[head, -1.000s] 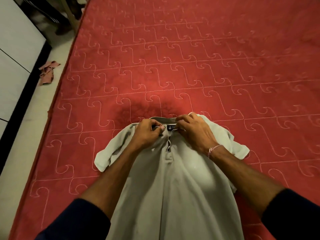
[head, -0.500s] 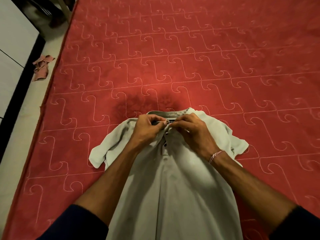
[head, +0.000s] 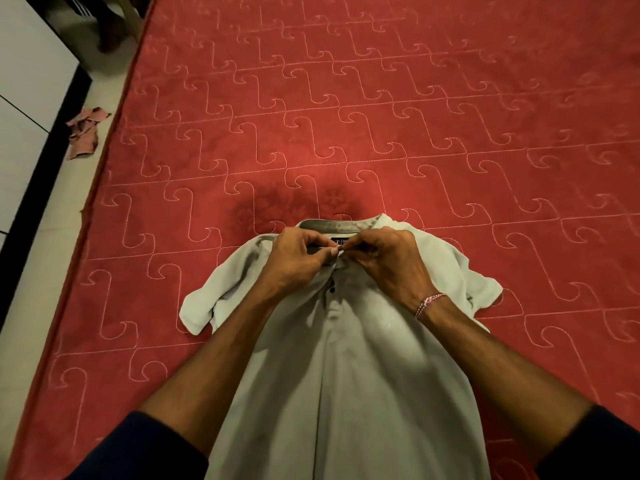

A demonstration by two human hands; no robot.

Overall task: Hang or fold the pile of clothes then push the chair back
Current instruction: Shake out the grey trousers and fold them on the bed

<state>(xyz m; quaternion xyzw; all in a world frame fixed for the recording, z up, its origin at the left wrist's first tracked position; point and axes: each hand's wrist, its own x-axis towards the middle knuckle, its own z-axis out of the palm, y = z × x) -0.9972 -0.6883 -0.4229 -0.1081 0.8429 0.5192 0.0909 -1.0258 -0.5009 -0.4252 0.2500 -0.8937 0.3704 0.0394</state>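
Observation:
A pale grey polo shirt [head: 346, 375] lies face up on the red quilted mattress [head: 381, 116], collar away from me, short sleeves spread to both sides. My left hand [head: 294, 261] pinches the left edge of the collar placket just below the dark neck label. My right hand [head: 388, 258], a pink thread band on its wrist, pinches the right edge of the placket. The fingertips of both hands meet at the top button. Two dark buttons show below them. No chair or pile of clothes is in view.
The mattress edge runs along the left, with pale floor [head: 34, 271] beside it. A crumpled pink cloth [head: 85, 131] lies on the floor by a white cabinet front [head: 24, 98] with a black base. Dark furniture legs [head: 107, 26] stand at the top left.
My hands have stayed at the collar, their fingertips closing together on the top of the placket. The view has shifted slightly; the shirt lies as before.

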